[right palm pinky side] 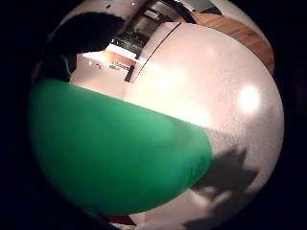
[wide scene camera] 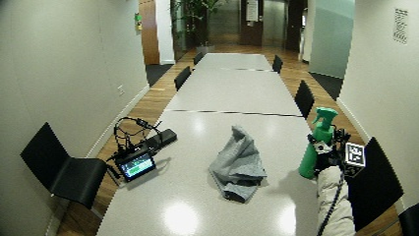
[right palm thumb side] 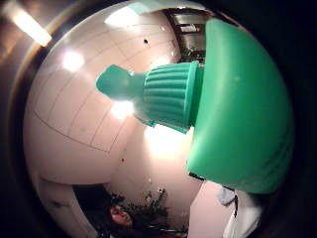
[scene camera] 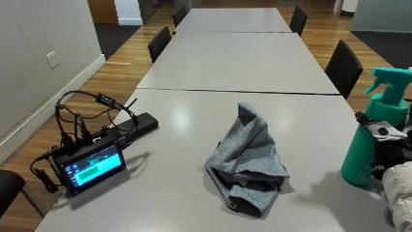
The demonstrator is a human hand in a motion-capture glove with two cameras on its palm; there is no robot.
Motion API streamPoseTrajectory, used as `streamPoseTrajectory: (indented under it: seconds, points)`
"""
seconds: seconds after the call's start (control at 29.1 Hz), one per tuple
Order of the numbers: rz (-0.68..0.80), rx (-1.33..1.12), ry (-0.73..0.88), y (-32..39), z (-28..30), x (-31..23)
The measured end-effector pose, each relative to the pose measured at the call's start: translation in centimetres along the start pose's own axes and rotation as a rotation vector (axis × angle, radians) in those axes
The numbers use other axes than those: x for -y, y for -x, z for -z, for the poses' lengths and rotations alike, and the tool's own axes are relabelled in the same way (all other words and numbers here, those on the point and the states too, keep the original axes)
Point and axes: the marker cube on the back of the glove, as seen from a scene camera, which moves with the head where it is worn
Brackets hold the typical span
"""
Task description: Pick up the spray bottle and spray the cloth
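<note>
Right now your spray bottle (scene camera: 373, 140) stands upright on the table (scene camera: 193, 203), at about three o'clock from the grey cloth (scene camera: 248, 159) heaped mid-table and well apart from it. You cannot see through the green body to tell what it contains. Your gloved right hand (scene camera: 391, 145) sits against the bottle's far side; both palm views are filled with green plastic, yet whether your fingers wrap it cannot be told. At nine o'clock from the cloth lies a small screen (scene camera: 90, 166) with cables.
</note>
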Motion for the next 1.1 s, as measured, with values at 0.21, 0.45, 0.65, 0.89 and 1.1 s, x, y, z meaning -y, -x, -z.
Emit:
streamPoseTrajectory:
  seconds: [0.21, 0.45, 0.65, 0.89, 1.1]
  points:
    - [-0.06, 0.024, -0.036, -1.8, 1.0, -0.8]
    - [0.03, -0.102, 0.032, 0.7, 0.8, -1.7]
    - [0.23, -0.593, 0.184, 6.5, -4.4, -0.2]
    - [0.328, -0.742, 0.215, 8.8, -6.2, 0.3]
    - [0.075, -0.048, -0.011, 6.2, 1.2, -2.8]
